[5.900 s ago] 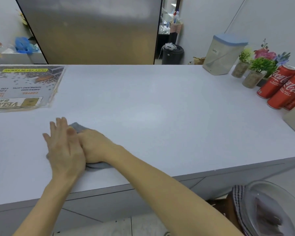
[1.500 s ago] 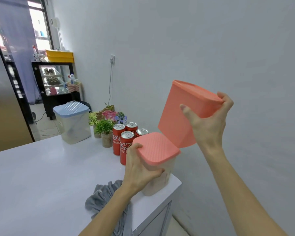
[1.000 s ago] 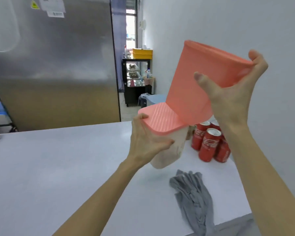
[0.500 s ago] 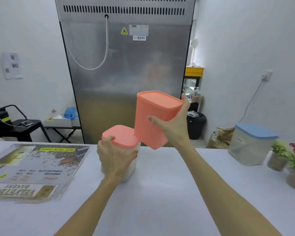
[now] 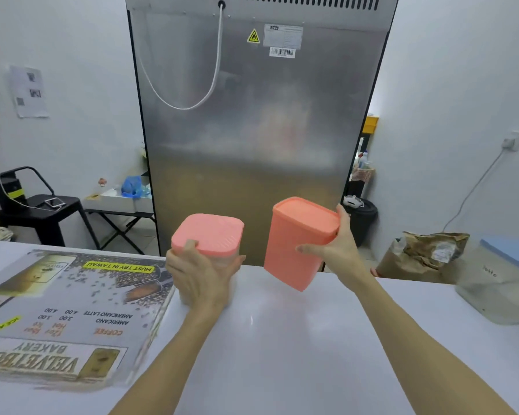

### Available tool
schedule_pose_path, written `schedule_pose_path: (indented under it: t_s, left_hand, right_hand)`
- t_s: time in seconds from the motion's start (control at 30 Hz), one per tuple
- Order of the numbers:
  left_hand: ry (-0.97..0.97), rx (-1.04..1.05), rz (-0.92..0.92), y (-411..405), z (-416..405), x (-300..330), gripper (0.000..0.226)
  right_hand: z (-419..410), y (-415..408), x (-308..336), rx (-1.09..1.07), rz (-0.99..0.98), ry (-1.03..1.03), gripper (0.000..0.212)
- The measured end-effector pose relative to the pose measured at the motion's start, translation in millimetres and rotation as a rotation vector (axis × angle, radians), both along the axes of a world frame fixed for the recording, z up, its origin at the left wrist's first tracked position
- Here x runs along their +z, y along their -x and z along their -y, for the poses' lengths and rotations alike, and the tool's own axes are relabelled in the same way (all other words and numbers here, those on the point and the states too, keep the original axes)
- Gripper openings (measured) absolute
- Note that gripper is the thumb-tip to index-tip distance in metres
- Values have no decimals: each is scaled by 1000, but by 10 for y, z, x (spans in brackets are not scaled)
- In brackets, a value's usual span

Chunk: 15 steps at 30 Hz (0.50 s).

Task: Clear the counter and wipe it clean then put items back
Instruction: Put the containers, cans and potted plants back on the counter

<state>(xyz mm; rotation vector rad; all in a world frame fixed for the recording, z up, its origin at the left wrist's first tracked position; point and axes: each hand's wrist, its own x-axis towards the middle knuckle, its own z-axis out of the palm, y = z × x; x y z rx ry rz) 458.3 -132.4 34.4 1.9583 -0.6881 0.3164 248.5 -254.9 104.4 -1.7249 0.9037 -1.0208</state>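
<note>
single head-worn wide-angle view, looking forward and slightly down across the white counter, close over both forearms

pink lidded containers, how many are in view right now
2. The short container is in the left hand, near the menu board; the tall container is tilted in the right hand.

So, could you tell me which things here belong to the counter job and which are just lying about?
Job: counter; clear tub with pink lid in left hand; all-pink tub in right hand; menu poster; blue-lidded bin.
Lying about: steel fridge; paper bag; black chair.
</note>
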Motion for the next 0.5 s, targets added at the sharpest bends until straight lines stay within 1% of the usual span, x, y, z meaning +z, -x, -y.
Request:
schedule_pose_path:
  t_s: [0.1, 0.23, 0.3, 0.5]
  left_hand:
    - [-19, -19, -2, -32, -35, 0, 98]
    - [-6, -134, -20, -99, -140, 2, 88]
    - [7, -158, -17, -107, -175, 9, 84]
    - [1, -184, -43, -73, -185, 38, 91]
  right_hand:
    - [50, -52, -222, 60, -101, -56, 147]
    - [79, -141, -385, 166, -189, -104, 138]
    - [75, -174, -419, 221, -216, -117, 138]
    - [186, -172, -496, 340, -217, -190, 143]
